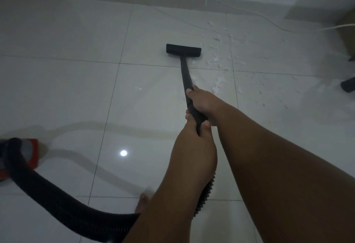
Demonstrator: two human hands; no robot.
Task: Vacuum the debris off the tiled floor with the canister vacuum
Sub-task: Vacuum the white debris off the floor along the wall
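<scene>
Vacuum nozzle point(183, 51) flat on the tiled floor point(76, 70), white debris point(217, 60) scattered just right of it, wand point(185, 74) clamped by right grip point(203, 102) and left grip point(192, 133), red canister point(35, 146) far left of the nozzle

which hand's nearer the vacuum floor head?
Right. The right hand grips the wand closer to the floor head; the left hand grips just behind it, where the hose joins.

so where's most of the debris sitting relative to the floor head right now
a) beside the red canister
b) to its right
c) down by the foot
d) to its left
B: the white scraps lie scattered to the right of the black floor head, running from beside it back toward the person along the right of the wand.
</scene>
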